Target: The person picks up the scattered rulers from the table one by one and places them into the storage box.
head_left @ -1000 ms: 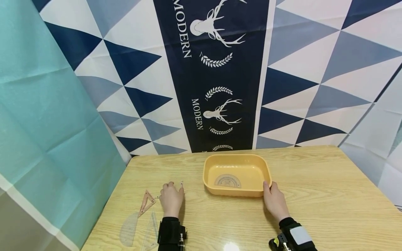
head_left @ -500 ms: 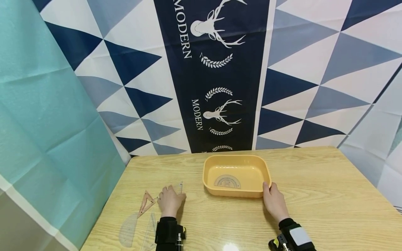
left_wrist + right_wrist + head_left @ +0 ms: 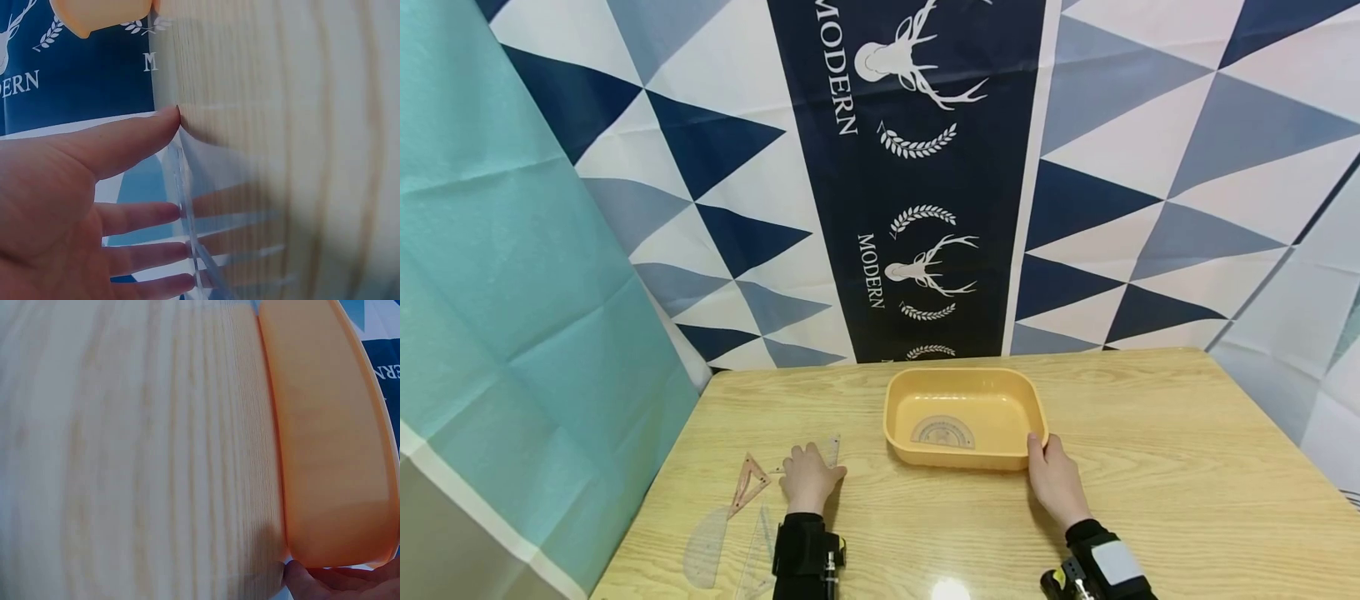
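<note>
Head view | nearest: clear triangle [image 3: 756, 560], clear protractor [image 3: 705, 548], then pink triangle [image 3: 747, 487] | touching clear ruled piece [image 3: 833, 451] on table [image 3: 1157, 467] with straightened fingers of left hand [image 3: 808, 481] | gripping yellow tray [image 3: 958, 458] at near-right corner with right hand [image 3: 1057, 482], 1 printed protractor [image 3: 943, 432] inside

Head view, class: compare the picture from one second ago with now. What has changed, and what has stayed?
The left hand has drawn slightly back toward the person, its thumb spreading out to the right, so more of the clear drawing tool shows. No new grip can be made out. The right hand still holds the yellow tray; the protractor inside and the pink set square stay put.
</note>
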Tool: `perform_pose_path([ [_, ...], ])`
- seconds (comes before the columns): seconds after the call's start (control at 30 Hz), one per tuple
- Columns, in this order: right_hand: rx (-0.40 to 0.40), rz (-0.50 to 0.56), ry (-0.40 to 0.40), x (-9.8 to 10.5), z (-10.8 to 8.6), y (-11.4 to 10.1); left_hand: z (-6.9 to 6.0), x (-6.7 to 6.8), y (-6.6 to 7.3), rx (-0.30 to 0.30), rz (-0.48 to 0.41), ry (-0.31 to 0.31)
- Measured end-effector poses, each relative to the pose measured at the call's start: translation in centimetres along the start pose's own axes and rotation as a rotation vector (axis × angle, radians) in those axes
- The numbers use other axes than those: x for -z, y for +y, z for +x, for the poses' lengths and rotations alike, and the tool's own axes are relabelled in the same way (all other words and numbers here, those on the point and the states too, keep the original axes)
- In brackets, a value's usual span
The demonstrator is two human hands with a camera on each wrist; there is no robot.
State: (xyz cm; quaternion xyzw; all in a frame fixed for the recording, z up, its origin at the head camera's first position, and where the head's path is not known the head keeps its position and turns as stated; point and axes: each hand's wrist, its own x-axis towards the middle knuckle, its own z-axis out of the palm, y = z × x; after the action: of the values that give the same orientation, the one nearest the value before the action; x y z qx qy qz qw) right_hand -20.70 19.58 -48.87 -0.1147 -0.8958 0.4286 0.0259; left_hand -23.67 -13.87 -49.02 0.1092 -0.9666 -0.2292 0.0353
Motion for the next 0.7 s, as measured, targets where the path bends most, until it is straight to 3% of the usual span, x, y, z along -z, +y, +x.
perform_pose_path([
  [0.07, -0.002, 0.001, -0.001, 0.02, 0.01, -0.02, -0.16, 0.45, 0.39, 0.010, -0.004, -0.018],
  [0.47, -0.009, -0.001, -0.001, 0.16, 0.06, -0.13, 0.09, 0.25, 0.76, -0.075, 0.036, 0.030],
  [0.7, -0.004, -0.003, -0.003, 0.18, 0.01, -0.09, 0.11, 0.39, 0.81, -0.066, 0.040, -0.009],
])
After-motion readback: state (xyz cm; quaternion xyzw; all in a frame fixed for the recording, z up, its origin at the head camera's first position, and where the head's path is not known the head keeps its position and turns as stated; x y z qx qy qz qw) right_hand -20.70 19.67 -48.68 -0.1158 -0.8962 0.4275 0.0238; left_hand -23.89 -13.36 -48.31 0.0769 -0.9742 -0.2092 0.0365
